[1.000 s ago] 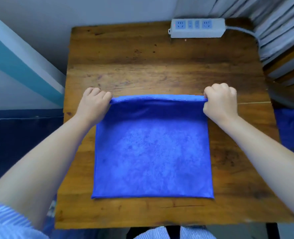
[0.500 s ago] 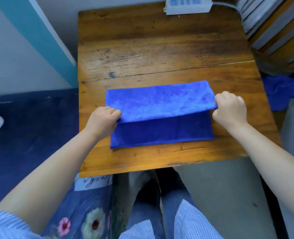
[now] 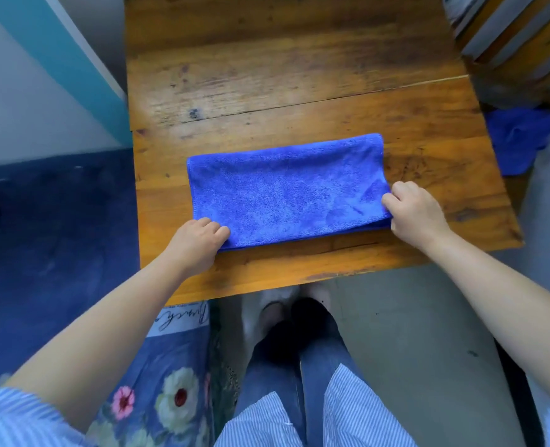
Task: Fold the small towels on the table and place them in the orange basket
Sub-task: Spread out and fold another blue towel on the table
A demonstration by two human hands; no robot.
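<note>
Head view, looking down. A blue towel (image 3: 286, 191), folded in half into a wide rectangle, lies flat on the near half of a wooden desk (image 3: 267, 75), its long sides running left to right and its near edge a little back from the desk's front edge. The left hand (image 3: 196, 243) holds the towel's near left corner, fingers curled over the cloth, knuckles upward. The right hand (image 3: 412, 214) pinches the near right corner between curled fingers and thumb, and the cloth is slightly creased just beside that grip. Both forearms reach in from the bottom corners of the view; striped sleeves (image 3: 19, 421) show at the lower edges.

A second blue cloth (image 3: 518, 137) lies crumpled off the desk's right side, below a slatted wooden structure (image 3: 518, 43) at the upper right; whether it rests on the floor cannot be told. Left of the desk, a dark blue surface (image 3: 57, 237) meets a pale wall with a teal stripe (image 3: 51, 53). A floral fabric (image 3: 157, 391) lies at the lower left. The person's jeans (image 3: 299, 359) and shoes (image 3: 286, 304) show under the desk's front edge.
</note>
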